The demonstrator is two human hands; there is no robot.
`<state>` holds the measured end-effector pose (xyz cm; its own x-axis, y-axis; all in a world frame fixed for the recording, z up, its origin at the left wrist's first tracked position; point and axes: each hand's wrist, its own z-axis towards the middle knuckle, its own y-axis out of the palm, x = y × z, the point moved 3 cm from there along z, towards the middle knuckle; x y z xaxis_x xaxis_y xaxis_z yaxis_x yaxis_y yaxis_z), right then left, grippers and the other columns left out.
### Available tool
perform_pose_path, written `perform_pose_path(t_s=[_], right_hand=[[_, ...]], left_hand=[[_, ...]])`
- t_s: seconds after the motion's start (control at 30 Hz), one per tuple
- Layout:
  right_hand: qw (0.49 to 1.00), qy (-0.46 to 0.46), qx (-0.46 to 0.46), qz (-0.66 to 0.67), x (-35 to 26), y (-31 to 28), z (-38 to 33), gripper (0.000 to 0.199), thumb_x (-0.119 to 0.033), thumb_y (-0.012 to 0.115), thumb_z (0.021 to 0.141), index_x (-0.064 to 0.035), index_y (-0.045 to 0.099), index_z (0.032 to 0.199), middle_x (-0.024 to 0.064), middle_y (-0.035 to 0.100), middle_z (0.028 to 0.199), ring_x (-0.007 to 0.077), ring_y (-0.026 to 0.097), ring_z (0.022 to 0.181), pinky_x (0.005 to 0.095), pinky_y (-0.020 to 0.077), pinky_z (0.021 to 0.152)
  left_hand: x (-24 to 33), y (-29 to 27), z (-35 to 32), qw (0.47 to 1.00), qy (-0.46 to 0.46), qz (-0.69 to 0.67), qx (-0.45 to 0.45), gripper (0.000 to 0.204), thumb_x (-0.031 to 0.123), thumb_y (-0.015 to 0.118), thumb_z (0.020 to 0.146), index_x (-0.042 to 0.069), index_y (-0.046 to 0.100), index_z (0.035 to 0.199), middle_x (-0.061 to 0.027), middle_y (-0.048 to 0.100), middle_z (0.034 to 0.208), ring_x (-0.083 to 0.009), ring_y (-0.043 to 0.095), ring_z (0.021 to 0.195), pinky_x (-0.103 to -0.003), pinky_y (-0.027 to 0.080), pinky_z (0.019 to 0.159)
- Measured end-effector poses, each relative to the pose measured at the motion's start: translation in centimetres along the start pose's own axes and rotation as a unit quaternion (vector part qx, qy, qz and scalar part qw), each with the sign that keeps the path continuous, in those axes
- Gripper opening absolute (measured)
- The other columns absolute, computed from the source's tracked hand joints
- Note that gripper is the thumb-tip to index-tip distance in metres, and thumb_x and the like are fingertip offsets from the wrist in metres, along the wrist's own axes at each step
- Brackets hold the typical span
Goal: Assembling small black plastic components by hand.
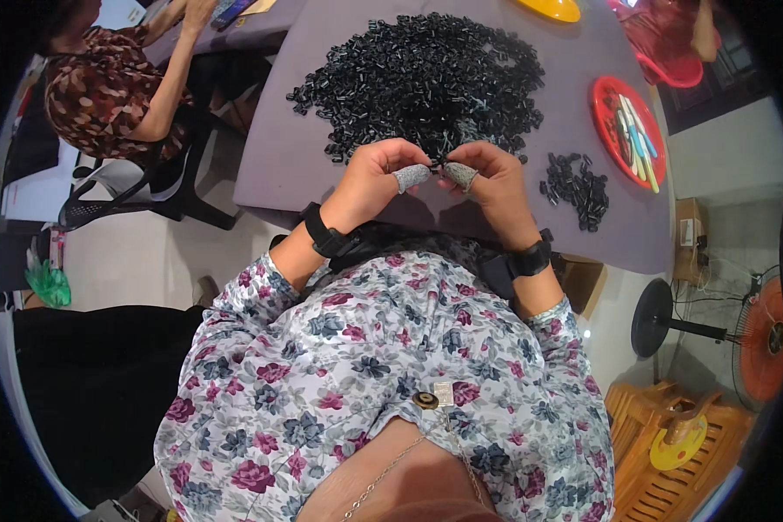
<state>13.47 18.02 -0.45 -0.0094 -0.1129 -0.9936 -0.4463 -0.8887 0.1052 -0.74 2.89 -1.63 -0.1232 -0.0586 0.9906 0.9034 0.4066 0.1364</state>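
Observation:
At the near side of a big pile of small black plastic parts (435, 78), my two hands meet fingertip to fingertip. My left hand (376, 181) is closed in a pinch, a grey knitted cover on its thumb. Opposite it, my right hand (494, 184) pinches too, its thumb in the same kind of cover. A small dark piece shows between the fingertips, most likely one of the black parts, though the fingers hide most of it. A smaller heap of black parts (576, 191) lies to the right of my right hand.
On the right of the grey-covered table (274, 148) stands a red tray (602, 113) with several slim-handled tools (637, 143). A yellow dish (552, 9) sits at the far edge. Another person (113, 87) sits at the left on a black chair (161, 196). An orange fan (764, 339) stands at the right.

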Motion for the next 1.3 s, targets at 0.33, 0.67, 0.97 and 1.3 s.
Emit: perform_pose_path(t_s=[0.33,0.67,0.97,1.3], right_hand=[[0.997,0.016,-0.067,-0.037,-0.7,0.4,-0.2,0.015,-0.001,0.068,0.093,0.0012,0.069,0.108,0.0028,0.073,0.096,0.0085,0.069,0.083,0.0240,0.0548,0.070],[0.993,0.031,-0.114,-0.028,-0.6,0.9,-0.2,0.017,0.002,0.065,0.092,0.0030,0.070,0.109,0.0051,0.073,0.098,0.0106,0.070,0.084,0.0246,0.0575,0.073],[0.993,0.018,-0.107,-0.036,-1.1,1.5,-0.7,0.016,0.003,0.064,0.092,0.0044,0.070,0.106,0.0066,0.074,0.092,0.0116,0.070,0.081,0.0252,0.0575,0.072],[0.985,0.066,-0.158,-0.026,-1.2,1.9,-1.3,0.026,0.008,0.061,0.090,0.0011,0.068,0.114,0.0061,0.073,0.092,0.0115,0.071,0.082,0.0270,0.0599,0.074]], left_hand=[[0.9,0.7,-0.2,0.999,-0.012,0.030,-0.005,0.015,-0.005,0.065,0.093,0.002,0.070,0.105,-0.0019,0.073,0.095,-0.0078,0.067,0.087,-0.024,0.054,0.076],[1.1,-0.1,0.0,0.995,-0.042,0.030,-0.084,0.026,-0.008,0.061,0.092,0.001,0.066,0.116,-0.0036,0.073,0.098,-0.0088,0.066,0.085,-0.024,0.053,0.074],[0.4,-0.5,0.1,0.993,-0.077,0.024,-0.082,0.025,-0.006,0.061,0.094,0.000,0.065,0.117,-0.0052,0.074,0.101,-0.0095,0.068,0.087,-0.024,0.055,0.075],[0.9,-0.4,-0.1,0.984,-0.103,0.008,-0.143,0.031,0.003,0.066,0.096,0.001,0.061,0.127,-0.0036,0.072,0.100,-0.0088,0.067,0.083,-0.023,0.054,0.075]])
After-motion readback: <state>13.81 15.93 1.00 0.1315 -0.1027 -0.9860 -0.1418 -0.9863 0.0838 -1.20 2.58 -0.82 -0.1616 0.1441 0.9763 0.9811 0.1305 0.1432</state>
